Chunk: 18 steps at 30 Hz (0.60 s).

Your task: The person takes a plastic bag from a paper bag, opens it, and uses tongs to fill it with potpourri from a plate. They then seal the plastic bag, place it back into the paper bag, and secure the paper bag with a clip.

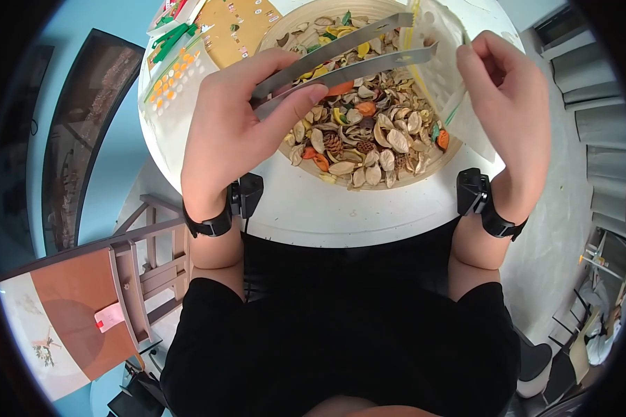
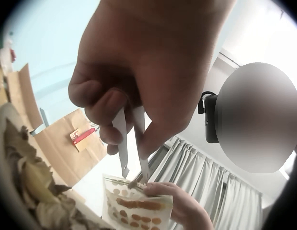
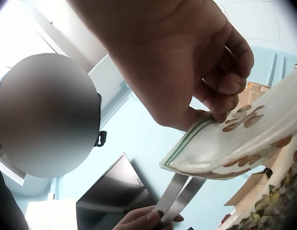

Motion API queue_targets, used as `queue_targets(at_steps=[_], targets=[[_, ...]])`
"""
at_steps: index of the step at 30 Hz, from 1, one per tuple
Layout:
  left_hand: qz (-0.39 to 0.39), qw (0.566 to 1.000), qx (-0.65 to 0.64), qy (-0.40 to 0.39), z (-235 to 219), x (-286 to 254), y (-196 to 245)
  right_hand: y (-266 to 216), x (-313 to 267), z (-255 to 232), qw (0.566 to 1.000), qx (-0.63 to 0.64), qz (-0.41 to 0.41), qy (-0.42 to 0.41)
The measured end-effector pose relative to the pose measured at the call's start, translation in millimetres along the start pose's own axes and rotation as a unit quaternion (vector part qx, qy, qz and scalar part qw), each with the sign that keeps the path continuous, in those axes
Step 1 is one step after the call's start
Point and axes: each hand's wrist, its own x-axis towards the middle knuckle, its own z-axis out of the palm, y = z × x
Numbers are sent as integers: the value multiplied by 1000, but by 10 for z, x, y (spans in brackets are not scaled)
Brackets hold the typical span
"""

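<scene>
My left hand point(image 1: 240, 118) grips metal tongs point(image 1: 355, 66) between thumb and fingers; their two arms stand slightly apart, the tips at the mouth of a zip bag point(image 1: 442, 59). In the left wrist view a small piece point(image 2: 133, 184) shows by the tips. My right hand point(image 1: 511, 94) pinches the edge of the bag, its top parted; a green zip strip shows in the right wrist view. Below both hands lies a round wooden tray point(image 1: 446, 163) of dried petals, cones and leaves point(image 1: 396, 139).
Another dotted bag point(image 1: 177, 87) lies on the white table point(image 1: 313, 222) at the left. Behind it are green and red items point(image 1: 170, 42) and a brown paper bag point(image 1: 240, 28). A chair point(image 1: 132, 285) stands at the lower left.
</scene>
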Motion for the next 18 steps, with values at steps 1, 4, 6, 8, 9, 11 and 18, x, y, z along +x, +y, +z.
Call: queue_targets(at_steps=[1, 4, 6, 8, 9, 11, 18], targets=[[-15, 1000, 12, -5, -46, -5, 25, 60, 29, -26, 1000, 2, -3, 6], [-39, 999, 20, -4, -261, -67, 65, 136, 51, -90, 999, 16, 12, 30], [-93, 995, 27, -25, -424, -203, 168, 176, 55, -143, 999, 14, 28, 38], [-133, 988, 63, -39, -568, -409, 257, 229, 59, -188, 999, 27, 15, 43], [-163, 982, 73, -53, -657, -551, 257, 247, 57, -198, 998, 35, 9, 45], [-221, 968, 93, -80, -793, -835, 243, 255, 48, -230, 999, 30, 18, 39], [-171, 969, 168, -66, -546, -1074, 167, 180, -30, -290, 998, 11, 37, 41]])
